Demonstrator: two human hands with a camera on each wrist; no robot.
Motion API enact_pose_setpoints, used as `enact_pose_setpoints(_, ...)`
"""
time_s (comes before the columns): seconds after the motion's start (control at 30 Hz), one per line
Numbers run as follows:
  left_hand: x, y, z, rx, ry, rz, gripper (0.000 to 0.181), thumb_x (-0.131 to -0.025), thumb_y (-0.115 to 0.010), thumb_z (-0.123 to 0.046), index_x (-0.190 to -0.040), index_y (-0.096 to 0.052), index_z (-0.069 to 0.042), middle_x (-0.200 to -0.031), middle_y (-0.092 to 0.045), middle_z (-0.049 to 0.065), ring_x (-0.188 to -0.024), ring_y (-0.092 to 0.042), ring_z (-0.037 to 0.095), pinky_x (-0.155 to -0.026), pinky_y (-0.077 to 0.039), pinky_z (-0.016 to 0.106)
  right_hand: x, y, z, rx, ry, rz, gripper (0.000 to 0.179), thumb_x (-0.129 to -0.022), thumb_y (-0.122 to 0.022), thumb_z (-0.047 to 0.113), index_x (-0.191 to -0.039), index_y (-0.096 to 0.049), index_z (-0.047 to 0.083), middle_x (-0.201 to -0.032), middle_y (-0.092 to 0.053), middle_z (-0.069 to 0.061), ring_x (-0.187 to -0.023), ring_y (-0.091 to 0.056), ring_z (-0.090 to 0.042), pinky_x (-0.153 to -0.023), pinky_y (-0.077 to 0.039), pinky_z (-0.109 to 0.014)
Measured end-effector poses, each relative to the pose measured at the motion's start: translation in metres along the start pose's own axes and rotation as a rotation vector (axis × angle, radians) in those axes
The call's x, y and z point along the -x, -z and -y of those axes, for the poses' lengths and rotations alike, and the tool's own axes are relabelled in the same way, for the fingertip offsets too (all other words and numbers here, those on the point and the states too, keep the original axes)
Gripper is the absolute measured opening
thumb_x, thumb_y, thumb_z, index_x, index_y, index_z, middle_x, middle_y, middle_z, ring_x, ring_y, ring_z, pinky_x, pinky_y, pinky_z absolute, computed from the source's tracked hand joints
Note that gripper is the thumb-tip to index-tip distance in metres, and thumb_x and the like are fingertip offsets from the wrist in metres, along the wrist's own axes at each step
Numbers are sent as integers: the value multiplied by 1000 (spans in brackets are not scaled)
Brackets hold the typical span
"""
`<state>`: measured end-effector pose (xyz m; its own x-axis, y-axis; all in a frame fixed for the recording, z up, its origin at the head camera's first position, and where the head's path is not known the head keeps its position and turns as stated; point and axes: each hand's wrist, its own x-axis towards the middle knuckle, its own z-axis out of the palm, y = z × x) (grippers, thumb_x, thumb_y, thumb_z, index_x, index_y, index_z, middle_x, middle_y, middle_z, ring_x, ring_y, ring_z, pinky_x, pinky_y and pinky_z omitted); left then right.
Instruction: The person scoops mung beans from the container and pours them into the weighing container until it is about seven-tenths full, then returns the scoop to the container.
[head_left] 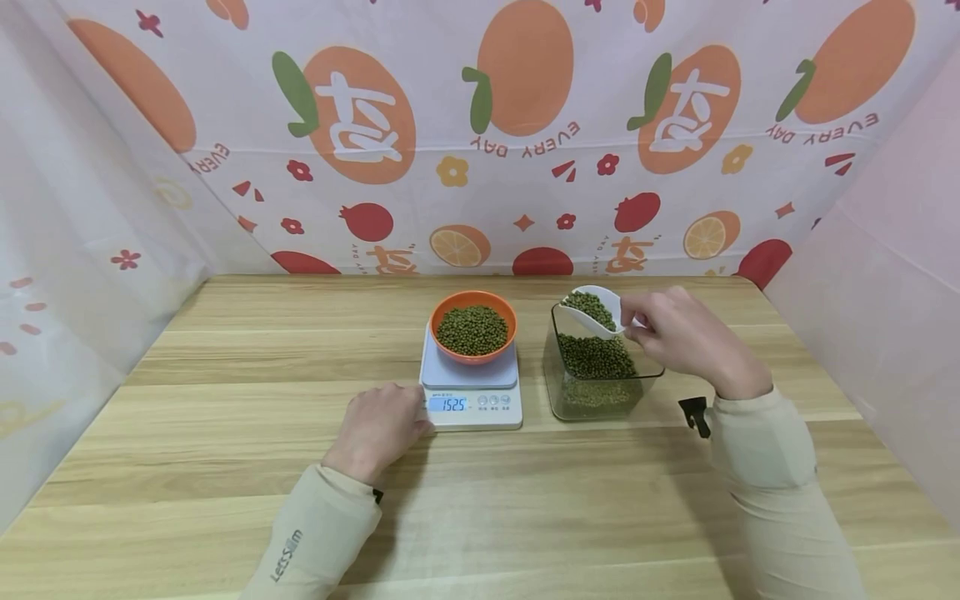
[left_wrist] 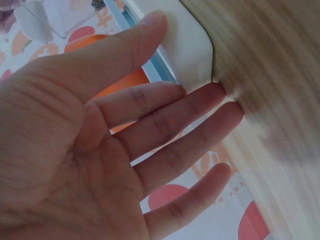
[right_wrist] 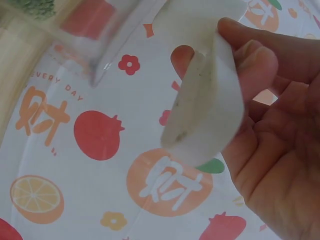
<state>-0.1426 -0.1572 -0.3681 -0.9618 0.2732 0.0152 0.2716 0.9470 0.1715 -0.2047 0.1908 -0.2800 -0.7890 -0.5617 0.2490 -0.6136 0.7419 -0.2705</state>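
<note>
My right hand point(head_left: 678, 337) pinches a white scoop point(head_left: 603, 308) heaped with green beans point(head_left: 588, 307), at the rim of a clear rectangular container point(head_left: 592, 400). More of the same beans fill part of that container. The right wrist view shows thumb and fingers on the scoop's white handle point(right_wrist: 215, 115). Left of it, an orange bowl point(head_left: 472, 360) of green beans stands on a white kitchen scale point(head_left: 480, 421) with a lit display point(head_left: 448, 405). My left hand point(head_left: 378, 427) lies at the scale's left front edge, its fingers extended and thumb against the casing point(left_wrist: 187, 50).
All of this stands on a wood-grain table point(head_left: 225, 450). A white curtain point(head_left: 427, 208) with orange and fruit prints hangs along the back edge, and plain pale sheets close off both sides. A black strap end point(head_left: 695, 415) sticks out at my right wrist.
</note>
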Motion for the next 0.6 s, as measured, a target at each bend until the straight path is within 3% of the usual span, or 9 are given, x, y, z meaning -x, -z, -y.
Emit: enact_pose_setpoints(0.6, 0, 1, 0, 1, -9, -5, 30, -82, -86, -21, -95, -70, 0, -70, -61, 8, -59, -55, 20, -54, -52, 40, -28, 7, 24, -2, 47, -6, 19, -88, -68, -8, -81, -64, 10, -69, -56, 0, -64, -48, -18, -61, -41, -36)
